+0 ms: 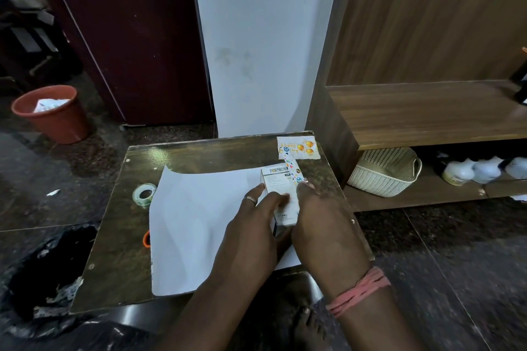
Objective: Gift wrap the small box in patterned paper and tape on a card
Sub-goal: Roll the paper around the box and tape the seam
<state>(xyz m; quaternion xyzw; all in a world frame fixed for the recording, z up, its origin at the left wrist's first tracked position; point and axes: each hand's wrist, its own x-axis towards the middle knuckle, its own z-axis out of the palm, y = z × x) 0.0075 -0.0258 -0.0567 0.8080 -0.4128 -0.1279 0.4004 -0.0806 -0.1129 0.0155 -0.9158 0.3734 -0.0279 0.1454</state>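
I am looking down at a small dark tabletop (119, 236) where a sheet of paper (196, 216) is lying white side up, covering most of the middle. The small box (281, 191) is lying at the 3 o'clock edge of the sheet, its printed face up, and a strip of the patterned side of the paper (293, 169) is folding up against its right side. My left hand (253, 225) is resting on the sheet and touching the box's left side with nearly straight fingers (278, 199), a ring showing on one of them. My right hand (319, 219) is pressing against the box's right side, its fingers (306, 186) curling over the paper edge there; I cannot tell how firmly they are gripping. A pink band (360, 291) is sitting round the right wrist. The card (299, 147), printed with balloons, is lying at 1 o'clock on the tabletop, just beyond the box. A roll of tape (145, 194) is sitting at 9 o'clock, just beside the sheet, and an orange handle (146, 239) is peeking out from under the sheet's left edge. On the floor at 10 o'clock, well apart, a red bin (54, 115) is holding crumpled paper.
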